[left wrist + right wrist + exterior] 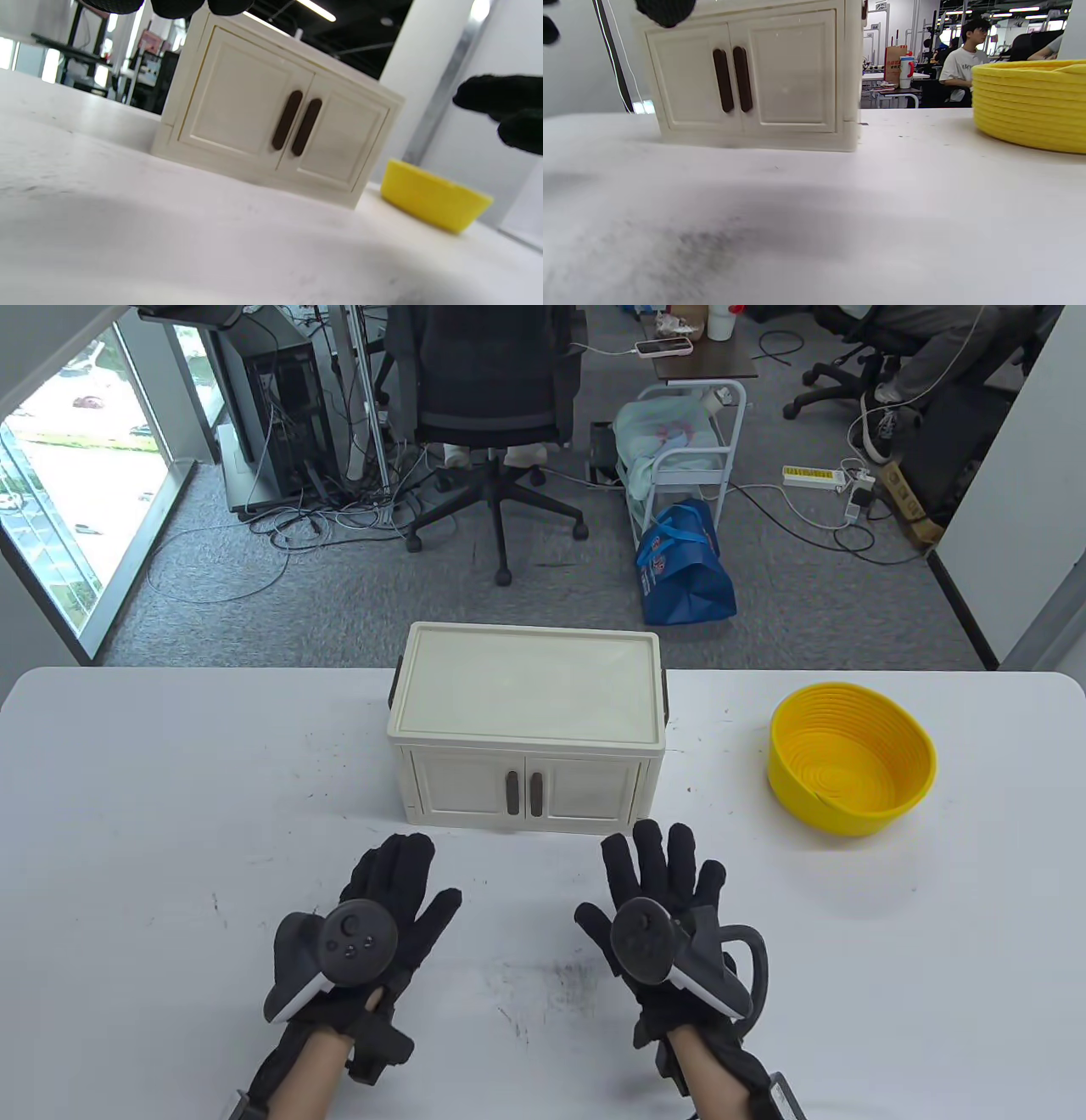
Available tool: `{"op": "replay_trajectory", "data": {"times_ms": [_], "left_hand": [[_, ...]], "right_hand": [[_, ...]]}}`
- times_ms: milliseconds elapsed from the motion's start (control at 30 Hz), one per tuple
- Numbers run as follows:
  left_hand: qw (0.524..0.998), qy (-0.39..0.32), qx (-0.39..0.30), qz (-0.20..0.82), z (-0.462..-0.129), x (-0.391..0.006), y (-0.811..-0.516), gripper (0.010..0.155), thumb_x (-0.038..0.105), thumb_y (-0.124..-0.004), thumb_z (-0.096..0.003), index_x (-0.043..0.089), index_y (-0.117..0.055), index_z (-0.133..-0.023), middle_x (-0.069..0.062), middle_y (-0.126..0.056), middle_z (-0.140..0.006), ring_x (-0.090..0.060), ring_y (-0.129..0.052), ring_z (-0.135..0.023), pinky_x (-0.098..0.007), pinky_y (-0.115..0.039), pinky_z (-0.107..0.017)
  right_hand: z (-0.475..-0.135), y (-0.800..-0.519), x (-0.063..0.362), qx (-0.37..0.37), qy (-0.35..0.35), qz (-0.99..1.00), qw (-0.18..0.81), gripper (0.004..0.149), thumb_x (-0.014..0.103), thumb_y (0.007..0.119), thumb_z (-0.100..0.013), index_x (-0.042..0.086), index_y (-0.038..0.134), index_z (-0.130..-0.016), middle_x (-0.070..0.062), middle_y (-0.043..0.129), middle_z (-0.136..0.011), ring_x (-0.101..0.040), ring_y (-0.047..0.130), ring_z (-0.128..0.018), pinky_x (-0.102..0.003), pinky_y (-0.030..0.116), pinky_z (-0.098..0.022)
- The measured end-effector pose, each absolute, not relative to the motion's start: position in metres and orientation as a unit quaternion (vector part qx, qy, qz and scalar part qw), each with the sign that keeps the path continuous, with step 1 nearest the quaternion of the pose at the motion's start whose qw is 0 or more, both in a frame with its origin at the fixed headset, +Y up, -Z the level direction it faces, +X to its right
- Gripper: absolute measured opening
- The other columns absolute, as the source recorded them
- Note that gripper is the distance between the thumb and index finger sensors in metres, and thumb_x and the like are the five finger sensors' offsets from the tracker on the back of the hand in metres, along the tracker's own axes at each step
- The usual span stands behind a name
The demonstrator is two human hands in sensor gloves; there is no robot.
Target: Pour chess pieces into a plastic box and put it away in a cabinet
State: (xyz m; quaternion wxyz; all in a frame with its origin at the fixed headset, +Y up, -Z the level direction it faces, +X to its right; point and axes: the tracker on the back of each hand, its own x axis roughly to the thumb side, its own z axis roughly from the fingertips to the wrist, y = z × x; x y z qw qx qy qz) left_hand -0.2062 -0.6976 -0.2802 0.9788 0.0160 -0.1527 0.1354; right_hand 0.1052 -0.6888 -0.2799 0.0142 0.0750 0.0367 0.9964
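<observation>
A cream cabinet point(526, 729) with two shut doors and dark handles point(524, 793) stands mid-table; it also shows in the left wrist view point(271, 114) and the right wrist view point(755, 72). A yellow ribbed bowl point(851, 768) sits to its right, looking empty from above. My left hand point(390, 899) and right hand point(657, 882) lie flat and open on the table just in front of the cabinet, holding nothing. No chess pieces or plastic box are in view.
The white table point(170, 831) has scuff marks near its front. Beyond its far edge are an office chair point(488, 407), a blue bag point(683, 568) and cables on the floor.
</observation>
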Motion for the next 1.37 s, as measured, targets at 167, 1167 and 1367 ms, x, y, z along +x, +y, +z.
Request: {"op": "replay_trajectory", "data": {"times_ms": [167,1167,1367], "left_hand": [[0.987,-0.158,-0.003,0.012,-0.272,-0.207,-0.738,0.085,0.072,-0.042,-0.0641,0.025,-0.011,-0.127,-0.026,-0.021,-0.133,-0.062,-0.025,-0.115,-0.081,-0.041,-0.071],[0.985,-0.166,-0.012,0.037,-0.262,-0.205,-0.748,0.084,0.071,-0.039,-0.0641,0.021,-0.02,-0.129,-0.028,-0.02,-0.132,-0.063,-0.021,-0.112,-0.083,-0.035,-0.068],[0.986,-0.164,-0.015,0.031,-0.262,-0.206,-0.748,0.084,0.07,-0.04,-0.0643,0.02,-0.021,-0.129,-0.027,-0.021,-0.132,-0.062,-0.021,-0.112,-0.083,-0.035,-0.068]], "right_hand": [[-0.278,-0.741,0.117,0.071,0.076,0.994,0.04,0.081,0.063,0.067,-0.057,0.029,0.026,-0.118,-0.011,0.009,-0.124,-0.046,0.005,-0.11,-0.072,0.018,-0.072],[-0.267,-0.765,0.113,0.089,0.095,0.991,0.015,0.077,0.065,0.054,-0.059,0.027,0.019,-0.117,-0.013,0.005,-0.121,-0.048,0.007,-0.107,-0.071,0.023,-0.072],[-0.266,-0.766,0.111,0.09,0.106,0.99,0.005,0.077,0.064,0.054,-0.059,0.027,0.019,-0.116,-0.013,0.005,-0.121,-0.048,0.007,-0.107,-0.07,0.024,-0.072]]}}
